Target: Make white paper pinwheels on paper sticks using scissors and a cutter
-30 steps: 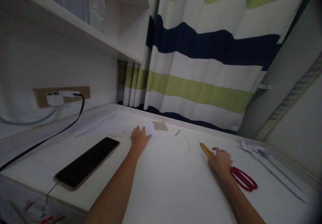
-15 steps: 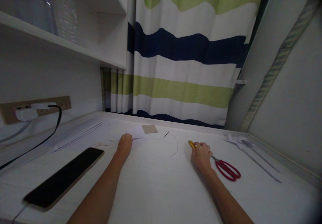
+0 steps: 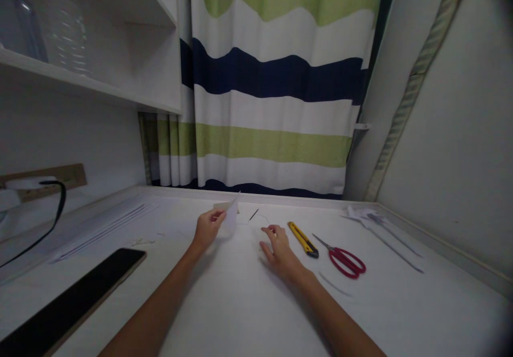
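My left hand (image 3: 208, 230) pinches a small piece of white paper (image 3: 231, 219), lifted and tilted above the white tabletop (image 3: 234, 309). Behind the paper, a beige square of card (image 3: 219, 206) is partly hidden. My right hand (image 3: 279, 247) hovers to the right of the paper, fingers apart, with nothing visible in them. Just beyond its fingertips are a thin dark stick (image 3: 254, 215) and a faint curved strip. A yellow utility knife (image 3: 302, 239) lies to the right of this hand, beside red-handled scissors (image 3: 344, 261).
A black phone (image 3: 76, 301) lies at the left front. Long thin strips (image 3: 100, 234) rest at the back left, near small pale sticks (image 3: 143, 242). More strips and white scraps (image 3: 360, 214) lie at the back right. A shelf (image 3: 92, 87) overhangs the left side; a striped curtain (image 3: 272, 116) hangs behind.
My right hand has let go of the utility knife, now lying on the table, and moved left towards the paper. My left hand has raised the paper. The view has turned slightly right.
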A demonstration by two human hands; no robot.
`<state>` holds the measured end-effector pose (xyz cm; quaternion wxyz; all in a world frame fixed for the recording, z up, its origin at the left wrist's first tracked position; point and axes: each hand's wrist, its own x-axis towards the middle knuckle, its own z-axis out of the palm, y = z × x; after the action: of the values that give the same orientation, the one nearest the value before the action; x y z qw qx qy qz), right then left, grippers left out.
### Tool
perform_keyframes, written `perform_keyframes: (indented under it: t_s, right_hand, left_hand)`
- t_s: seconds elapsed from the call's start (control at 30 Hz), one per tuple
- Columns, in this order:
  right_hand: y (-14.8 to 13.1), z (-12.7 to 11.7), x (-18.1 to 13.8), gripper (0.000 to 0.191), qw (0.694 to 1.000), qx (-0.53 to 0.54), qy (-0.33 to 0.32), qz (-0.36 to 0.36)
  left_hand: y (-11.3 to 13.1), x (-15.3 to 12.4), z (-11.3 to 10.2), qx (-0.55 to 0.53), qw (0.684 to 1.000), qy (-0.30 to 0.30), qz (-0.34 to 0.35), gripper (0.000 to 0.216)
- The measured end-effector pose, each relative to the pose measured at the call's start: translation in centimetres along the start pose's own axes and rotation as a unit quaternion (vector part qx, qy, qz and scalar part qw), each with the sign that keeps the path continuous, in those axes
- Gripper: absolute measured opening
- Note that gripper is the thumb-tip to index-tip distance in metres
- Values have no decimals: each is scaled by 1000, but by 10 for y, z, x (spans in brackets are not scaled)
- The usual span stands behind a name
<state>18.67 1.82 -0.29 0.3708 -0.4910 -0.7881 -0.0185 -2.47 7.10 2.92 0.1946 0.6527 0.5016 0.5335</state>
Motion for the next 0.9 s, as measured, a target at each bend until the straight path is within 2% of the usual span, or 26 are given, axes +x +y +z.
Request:
perform_keyframes:
  t_s: [0.07,0.13,0.27,0.33,0.4,0.5,0.6,0.7,0.8,0.9]
  right_hand:
    - [-7,0,2,41,997,72,-1,6]
    - [-7,-4,6,47,986,154,10,58]
    - [7,-23,10,63,928,321,16,190]
    - [16,-33,10,53,893,406,-13,196]
    - [24,-39,10,31,856,481,-40,186]
    - [30,-39,9,15,823,530,-32,204]
    - [31,-33,8,14,811,538,-10,227]
    - [28,-27,5,17,801,548,3,242]
    - [21,-24,3,20,793,558,7,245]
    - [11,-24,1,22,788,571,-14,230]
  left_hand:
    - [14,-8,13,-76,996,-41,-7,27]
    - [24,-16,23,-139,987,-80,-17,26]
    - [36,-26,32,-220,963,-151,-35,25]
    - [38,-28,34,-245,953,-173,-46,23]
    - [36,-29,37,-261,945,-186,-60,21]
    - [33,-30,42,-202,964,-164,-53,23]
    - [34,-35,46,-46,994,-85,41,32]
    - [42,-43,47,60,988,-34,138,38]
    - [50,-52,50,81,985,-55,143,39]
    - [53,-57,53,5,988,-130,78,43]
